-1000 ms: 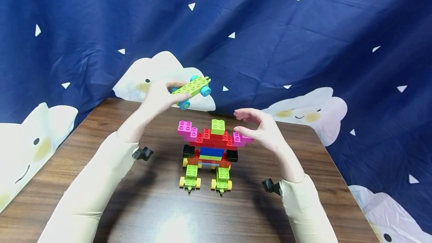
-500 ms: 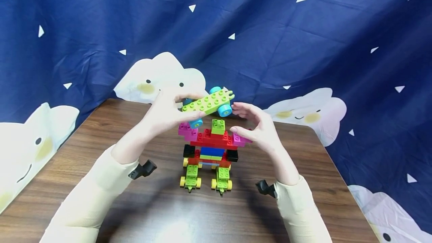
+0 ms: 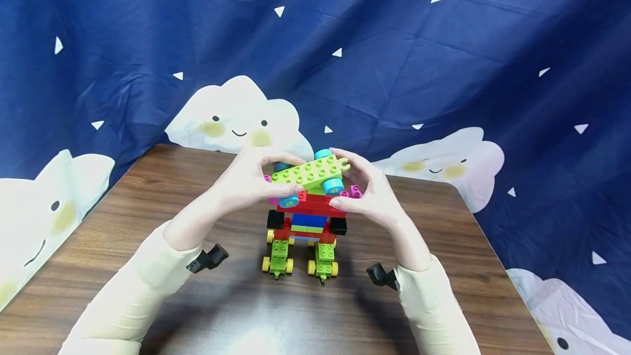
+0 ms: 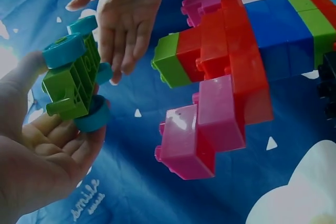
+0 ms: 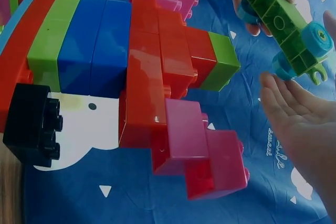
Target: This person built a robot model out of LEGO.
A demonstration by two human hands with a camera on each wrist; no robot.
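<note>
A lime-green toy car base (image 3: 310,174) with blue wheels is gripped at its left end by my left hand (image 3: 256,174), thumb in front and fingers behind. My right hand (image 3: 367,188) is cupped round the other end, with its fingers straight and fingertips right at a blue wheel (image 5: 283,66). Below the car base stands a figure built of toy bricks. It has a red upper part (image 5: 144,77), a blue middle (image 3: 309,221), pink arms (image 4: 181,135) and a lime-green top brick (image 5: 223,61), which the car base partly covers in the head view.
Black bricks (image 3: 276,219) stick out at the figure's sides, and its green feet (image 3: 324,259) have yellow wheels. All stands on a brown wooden table (image 3: 404,311). A dark blue curtain (image 3: 374,26) with white clouds hangs behind.
My left hand has brought the car base right and down, from the left of the figure to over its top. My right hand has moved slightly left, up to the car base's wheels.
</note>
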